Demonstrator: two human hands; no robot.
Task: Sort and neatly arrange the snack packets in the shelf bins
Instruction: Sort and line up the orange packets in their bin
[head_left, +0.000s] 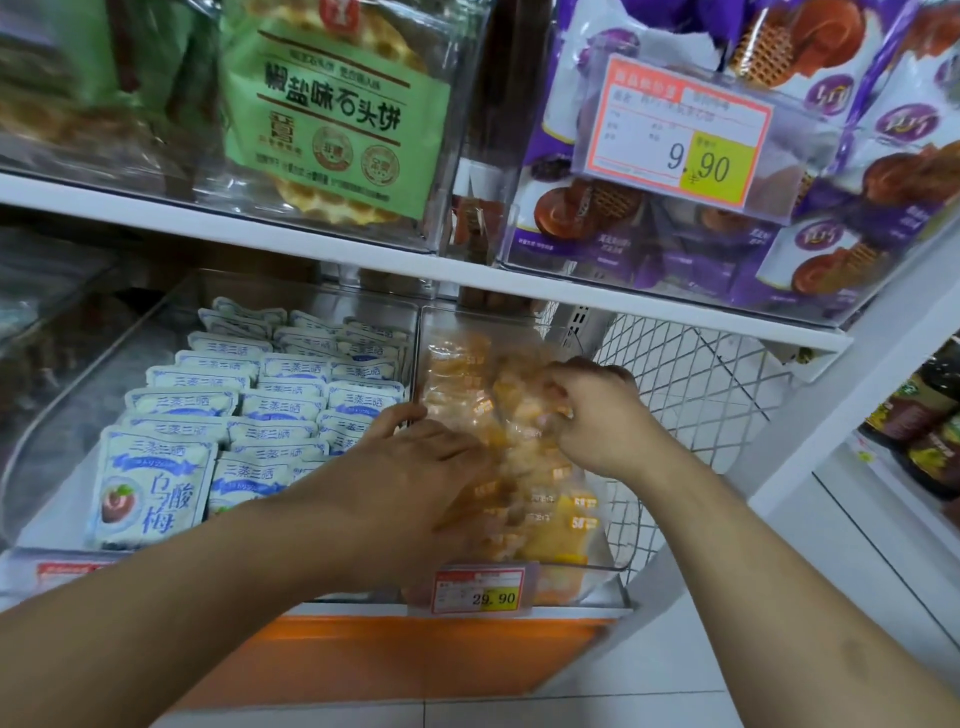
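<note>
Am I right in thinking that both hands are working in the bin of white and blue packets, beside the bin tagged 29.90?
Not quite: the head view shows both the left hand and right hand in the bin of orange packets, which itself carries the 29.90 price tag. The white and blue packets sit in the neighbouring bin to its left.

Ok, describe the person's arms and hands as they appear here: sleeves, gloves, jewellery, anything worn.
Both forearms are bare for as far as the frame shows, so no sleeve is visible. The left hand and right hand wear no gloves, and no watch, bracelet or ring can be seen. The fingers are slightly blurred, so small details cannot be made out.
</note>
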